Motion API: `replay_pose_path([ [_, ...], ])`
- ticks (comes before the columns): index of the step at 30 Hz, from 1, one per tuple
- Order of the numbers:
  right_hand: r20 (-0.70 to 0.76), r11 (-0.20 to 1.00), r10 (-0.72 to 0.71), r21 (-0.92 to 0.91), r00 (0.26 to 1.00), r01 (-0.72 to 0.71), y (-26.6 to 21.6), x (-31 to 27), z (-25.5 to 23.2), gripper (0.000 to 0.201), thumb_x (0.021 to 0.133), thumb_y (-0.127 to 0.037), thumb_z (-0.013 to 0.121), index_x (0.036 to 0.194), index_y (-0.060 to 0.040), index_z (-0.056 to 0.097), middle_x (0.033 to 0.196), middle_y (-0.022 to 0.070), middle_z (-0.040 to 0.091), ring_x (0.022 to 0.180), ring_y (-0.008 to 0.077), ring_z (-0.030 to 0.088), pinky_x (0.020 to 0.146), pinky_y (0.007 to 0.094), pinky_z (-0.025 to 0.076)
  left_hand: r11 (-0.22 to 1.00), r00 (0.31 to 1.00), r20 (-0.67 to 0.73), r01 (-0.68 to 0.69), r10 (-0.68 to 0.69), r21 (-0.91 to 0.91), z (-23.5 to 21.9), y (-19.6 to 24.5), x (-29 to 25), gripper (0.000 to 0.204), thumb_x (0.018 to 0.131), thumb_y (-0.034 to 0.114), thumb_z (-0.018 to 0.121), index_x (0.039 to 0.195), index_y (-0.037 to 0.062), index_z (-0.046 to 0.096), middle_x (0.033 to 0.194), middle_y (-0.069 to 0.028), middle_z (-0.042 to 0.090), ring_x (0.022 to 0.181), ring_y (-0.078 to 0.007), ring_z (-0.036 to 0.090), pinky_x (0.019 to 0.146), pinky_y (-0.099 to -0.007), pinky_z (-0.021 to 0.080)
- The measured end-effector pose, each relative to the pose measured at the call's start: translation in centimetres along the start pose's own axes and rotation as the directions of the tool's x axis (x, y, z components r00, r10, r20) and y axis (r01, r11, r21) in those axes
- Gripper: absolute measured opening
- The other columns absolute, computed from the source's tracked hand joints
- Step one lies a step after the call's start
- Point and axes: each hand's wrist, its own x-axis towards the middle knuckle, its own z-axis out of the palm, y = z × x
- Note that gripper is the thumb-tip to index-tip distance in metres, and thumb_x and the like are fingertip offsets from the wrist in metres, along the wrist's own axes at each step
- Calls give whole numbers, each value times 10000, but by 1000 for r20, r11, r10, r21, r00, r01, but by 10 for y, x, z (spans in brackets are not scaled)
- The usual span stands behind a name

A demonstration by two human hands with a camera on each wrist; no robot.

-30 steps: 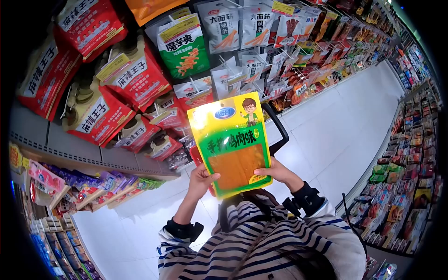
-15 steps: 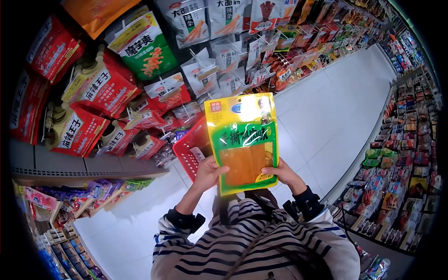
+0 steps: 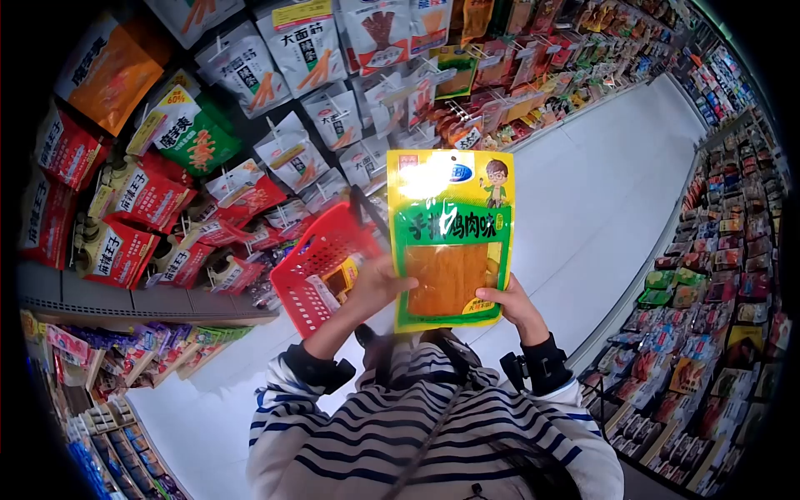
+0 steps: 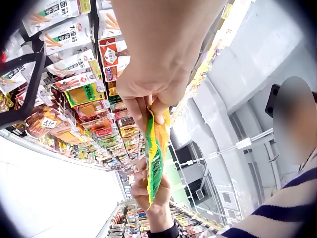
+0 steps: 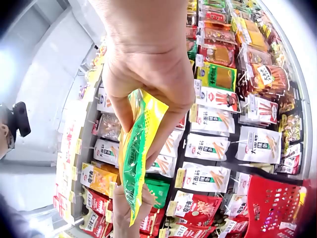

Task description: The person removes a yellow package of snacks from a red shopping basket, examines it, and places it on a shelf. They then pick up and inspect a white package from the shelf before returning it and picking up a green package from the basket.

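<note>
A yellow-and-green snack packet (image 3: 454,279) is held upright in front of the striped top, its clear window showing flat orange-brown strips. My left hand (image 3: 377,287) pinches its lower left edge, thumb on the front. On the opposite edge my right hand (image 3: 515,307) grips it the same way, fingers behind. In the left wrist view, the packet (image 4: 156,168) appears edge-on between the left hand (image 4: 153,94) and the right hand (image 4: 148,191). The right wrist view also shows the packet (image 5: 136,148) from its side, below the right hand (image 5: 148,79).
Beyond my left hand stands a red shopping basket (image 3: 292,279) with a black handle and a few packets inside. Hanging snack bags (image 3: 304,50) fill the rack ahead and left. More packed shelves (image 3: 700,333) line the right side. Pale floor (image 3: 600,167) runs between them.
The view has swung so the racks shift left and down, and more of the red basket shows. Both hands keep hold of the packet, which sits a little farther right in the head view.
</note>
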Motion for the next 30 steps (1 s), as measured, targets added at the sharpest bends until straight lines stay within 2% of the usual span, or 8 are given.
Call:
replay_pose_path([
  [14, -191, 989, -134, 28, 972, 142, -39, -26, -115, 561, 710, -40, 606, 1206, -1, 346, 1102, 84, 480, 966, 137, 480, 800, 273, 414, 997, 987, 143, -79, 76, 20, 97, 16, 100, 315, 756, -33, 559, 1061, -36, 482, 946, -74, 591, 809, -109, 576, 715, -221, 464],
  [18, -452, 850, -473, -462, 756, 254, -49, 1, -142, 635, 749, -70, 592, 1273, -60, 232, 1256, 128, 313, 1110, 209, 389, 861, 344, 391, 991, 994, -16, -102, 104, 86, 117, 15, 144, 202, 749, 50, 588, 947, 15, 563, 717, -51, 612, 585, -121, 557, 553, -229, 439],
  [21, -368, 847, -513, -367, 776, 385, -81, 18, -126, 650, 741, -82, 601, 1279, -76, 235, 1296, 124, 246, 1174, 244, 316, 899, 374, 360, 747, 924, -40, -280, 379, 603, 145, 20, 176, 166, 749, 74, 585, 909, 34, 566, 590, -110, 562, 482, -212, 541, 464, -280, 415],
  [22, -405, 817, -514, -499, 756, 288, -91, 24, -127, 734, 716, -76, 626, 1303, -95, 185, 1336, 116, 150, 1234, 252, 211, 923, 420, 330, 616, 817, 16, -447, 576, 648, 159, 32, 187, 143, 745, 79, 578, 886, 54, 570, 549, -143, 511, 466, -288, 515, 425, -319, 392],
  [25, -332, 757, -616, -498, 714, 422, -125, 44, -138, 838, 684, -80, 661, 1321, -105, 119, 1348, 117, 108, 1255, 250, 156, 937, 446, 303, 598, 802, 88, -509, 591, 620, 184, 45, 223, 152, 753, 84, 571, 902, 53, 574, 550, -134, 520, 471, -284, 528, 431, -320, 400],
  [26, -303, 757, -632, -436, 713, 486, -135, 51, -148, 913, 663, -77, 677, 1327, -106, 52, 1345, 110, 110, 1257, 246, 149, 949, 426, 295, 514, 804, 170, -511, 570, 689, 187, 47, 236, 235, 735, 84, 577, 968, 56, 570, 690, -126, 582, 591, -240, 582, 475, -293, 436],
  [29, -334, 773, -634, -268, 698, 575, -151, 72, -175, 780, 671, -95, 671, 1291, -65, 200, 1281, 104, 274, 1182, 223, 303, 914, 368, 347, 209, 502, 300, -728, 811, 653, 204, 45, 285, 338, 711, 86, 581, 1046, 58, 547, 958, -105, 585, 793, -177, 600, 548, -261, 471],
  [30, -301, 840, -496, -405, 814, 362, -152, 71, -195, 527, 732, -131, 629, 1180, -23, 373, 1126, 72, 448, 1026, 172, 442, 825, 300, 400, 97, 520, 418, -704, 745, 704, 207, 39, 294, 410, 689, 106, 595, 1091, 72, 524, 1150, -87, 497, 978, -147, 541, 682, -243, 478],
])
